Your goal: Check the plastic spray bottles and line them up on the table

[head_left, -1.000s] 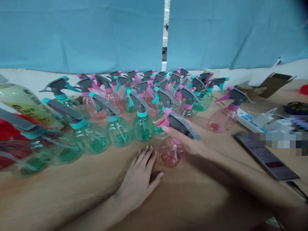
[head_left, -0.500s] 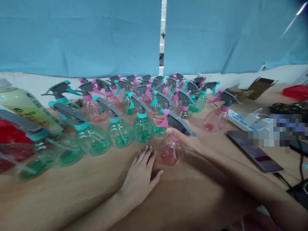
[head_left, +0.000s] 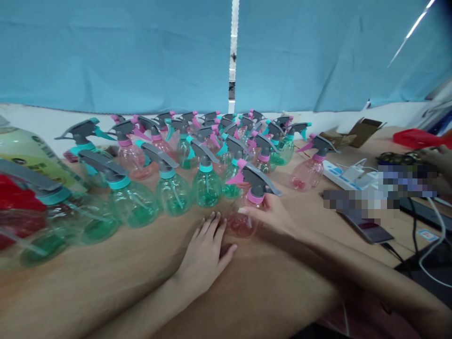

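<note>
The background is filled by a blue cloth (head_left: 123, 56), divided by a narrow white strip (head_left: 233, 44), while at the left edge a large labelled bottle (head_left: 42, 157) is seen with a red item (head_left: 12, 202) placed in front of it. On the right of the wooden table (head_left: 70, 287), a white power strip (head_left: 334, 174) is set down, with an opened cardboard box (head_left: 363, 133) and a red object (head_left: 416, 138) left farther back. Nearer, a phone (head_left: 372, 230), partly hidden by blurring, is laid screen up and joined to a dark cable (head_left: 396, 253).
</note>
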The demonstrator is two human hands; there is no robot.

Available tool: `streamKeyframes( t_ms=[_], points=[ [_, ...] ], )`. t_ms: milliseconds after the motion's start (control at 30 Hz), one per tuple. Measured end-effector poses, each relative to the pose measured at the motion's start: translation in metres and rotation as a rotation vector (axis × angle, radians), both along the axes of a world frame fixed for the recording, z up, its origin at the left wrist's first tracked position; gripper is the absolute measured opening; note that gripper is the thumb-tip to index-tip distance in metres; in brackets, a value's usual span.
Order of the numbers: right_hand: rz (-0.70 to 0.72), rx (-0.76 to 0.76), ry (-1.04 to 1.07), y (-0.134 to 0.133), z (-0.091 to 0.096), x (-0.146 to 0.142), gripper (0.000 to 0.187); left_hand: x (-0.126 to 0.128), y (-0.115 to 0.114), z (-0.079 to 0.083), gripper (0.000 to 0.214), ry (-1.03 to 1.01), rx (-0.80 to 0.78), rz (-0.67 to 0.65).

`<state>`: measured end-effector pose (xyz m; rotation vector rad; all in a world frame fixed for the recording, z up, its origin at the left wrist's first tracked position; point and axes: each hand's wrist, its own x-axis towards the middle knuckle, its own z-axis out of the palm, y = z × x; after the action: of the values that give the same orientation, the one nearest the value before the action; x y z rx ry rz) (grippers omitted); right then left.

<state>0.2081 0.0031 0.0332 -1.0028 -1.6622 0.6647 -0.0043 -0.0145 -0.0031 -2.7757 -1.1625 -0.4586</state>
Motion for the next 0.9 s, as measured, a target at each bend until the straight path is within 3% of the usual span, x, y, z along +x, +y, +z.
streamKeyframes(
  t_ms=[133,267,433,633,900],
  points=[
    [-0.055,0.045,-0.1,-0.008,0.005,-0.001,0.053,0.0,0.0,0.0,0.055,0.002,0.002,0.004],
    [-0.051,-0.004,-0.178,-0.015,0.005,-0.001,0.051,0.0,0.0,-0.002,0.053,-0.022,0.002,0.001],
    [-0.085,0.059,-0.244,-0.017,0.001,0.0,0.065,0.0,0.002,-0.004,0.053,-0.028,0.011,-0.001],
    [-0.099,0.053,-0.284,-0.025,0.003,0.01,0.064,-0.002,0.005,-0.005,0.053,-0.019,0.042,-0.011],
    [-0.21,-0.009,-0.338,-0.041,0.003,0.049,0.058,-0.002,0.008,-0.004,0.05,-0.02,0.056,0.003]
  ],
)
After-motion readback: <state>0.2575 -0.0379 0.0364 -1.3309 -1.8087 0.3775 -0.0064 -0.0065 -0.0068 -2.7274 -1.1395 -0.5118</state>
